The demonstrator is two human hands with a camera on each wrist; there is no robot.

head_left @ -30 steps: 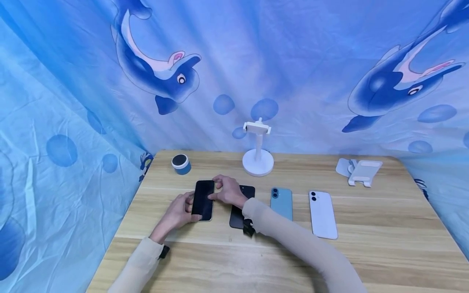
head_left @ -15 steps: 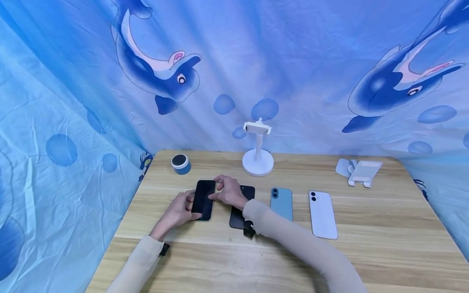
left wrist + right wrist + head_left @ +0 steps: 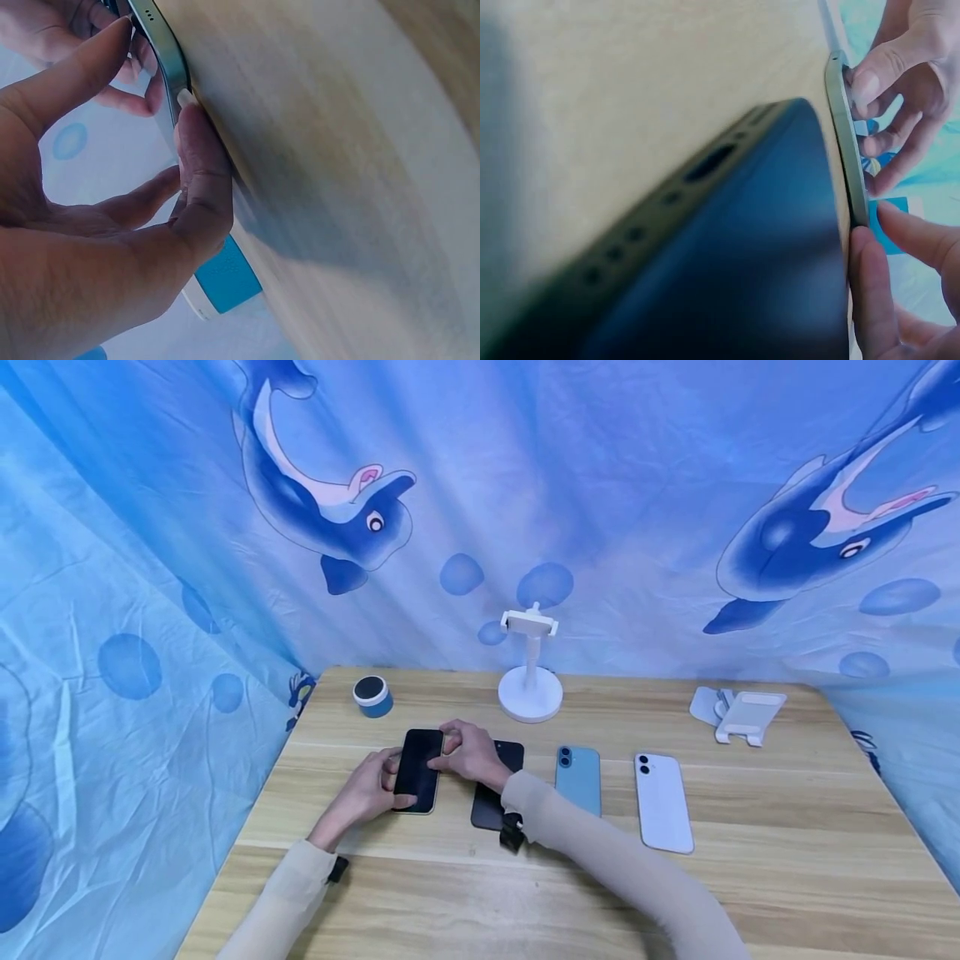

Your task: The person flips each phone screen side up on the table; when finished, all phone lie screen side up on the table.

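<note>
A smartphone (image 3: 418, 772), black screen facing up, lies on the table at the left between both hands. My left hand (image 3: 367, 791) grips its lower left part, thumb over the screen's bottom edge and fingers along the side. The right hand (image 3: 469, 755) pinches its upper right, thumb on the screen's right edge and index finger near the top corner. In the left wrist view the phone's pale green edge (image 3: 166, 46) shows. A black phone (image 3: 487, 806) lies under the right wrist, partly hidden by it; its port end (image 3: 705, 169) looms large in the right wrist view.
To the right lie a blue phone (image 3: 579, 777), partly behind the right sleeve, and a white phone (image 3: 664, 802), both back up. A blue-and-white jar (image 3: 372, 697), a white phone stand (image 3: 530, 695) and a folding stand (image 3: 750, 714) line the back, before a blue dolphin curtain (image 3: 630, 485).
The held phone has turned very slightly, its top end shifting right. Both hands keep their grip in nearly the same place. The head view has shifted a little.
</note>
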